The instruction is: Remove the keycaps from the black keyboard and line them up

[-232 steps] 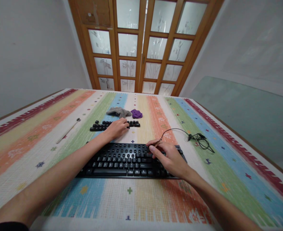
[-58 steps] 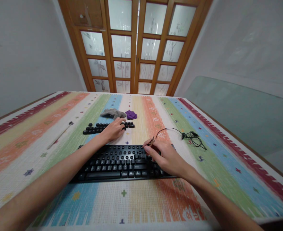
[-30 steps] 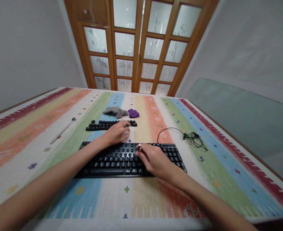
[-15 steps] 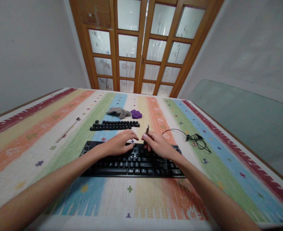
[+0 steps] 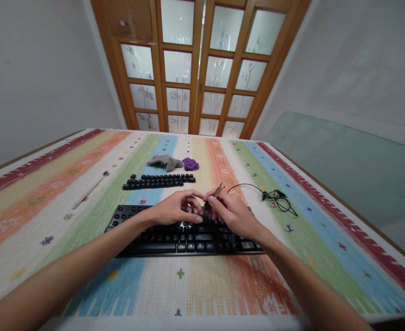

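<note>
My right hand (image 5: 235,212) is closed on a slim brownish tool (image 5: 219,189) with a forked tip pointing up and away; it looks like tweezers. At the tool's lower end is a small black piece (image 5: 207,205), perhaps a keycap. My left hand (image 5: 177,208) is beside it with fingers curved, thumb and fingers apart, the fingertips close to that black piece. Nothing shows in its grasp. Both hands are over a black keyboard (image 5: 147,248) whose upper rows are partly stripped of keycaps. Fingers hide part of the middle and right of those rows.
Loose black keycaps (image 5: 154,182) lie in rows beyond the keyboard. Behind them are a grey cloth (image 5: 164,162) and a purple lump (image 5: 190,164). A thin brush (image 5: 90,190) lies at left, a coiled black cable (image 5: 280,200) at right. A striped cloth covers the table.
My left hand has come right and closer to my right hand, its fingers now curling in. The tool in my right hand has tilted to the right. The view has shifted slightly.
</note>
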The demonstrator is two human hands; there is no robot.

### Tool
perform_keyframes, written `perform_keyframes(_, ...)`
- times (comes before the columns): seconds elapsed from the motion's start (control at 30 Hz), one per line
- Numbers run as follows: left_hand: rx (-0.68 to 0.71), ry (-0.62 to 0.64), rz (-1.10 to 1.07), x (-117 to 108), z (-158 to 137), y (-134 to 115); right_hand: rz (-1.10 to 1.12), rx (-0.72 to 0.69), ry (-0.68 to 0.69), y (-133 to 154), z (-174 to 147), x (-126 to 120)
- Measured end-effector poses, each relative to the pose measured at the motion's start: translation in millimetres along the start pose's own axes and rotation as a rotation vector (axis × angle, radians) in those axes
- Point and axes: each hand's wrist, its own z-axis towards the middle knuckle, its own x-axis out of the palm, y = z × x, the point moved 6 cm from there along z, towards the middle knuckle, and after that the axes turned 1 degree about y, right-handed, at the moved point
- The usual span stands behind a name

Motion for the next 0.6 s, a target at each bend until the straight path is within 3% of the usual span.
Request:
perform_keyframes(0.1, 0.010, -0.008, 0.070, -2.2, 0.3, 0.2, 0.019, 0.018, -0.001, -3.9, -2.5, 1.4)
perform_keyframes(0.3, 0.048, -0.045, 0.484, -2.2, -5.4, -9.3, -0.001, 0.046, -0.031, -11.1, -4.6, 3.1)
perform_keyframes(0.43, 0.084, -0.043, 0.615, -3.2, -5.9, -14.4, -0.018, 0.073, -0.068, -15.6, -3.7, 3.9)
perform_keyframes(0.6, 0.176, -0.185, 0.778, -32.1, 6.7, -15.8, -0.003, 0.119, -0.126, -23.6, -1.7, 3.0)
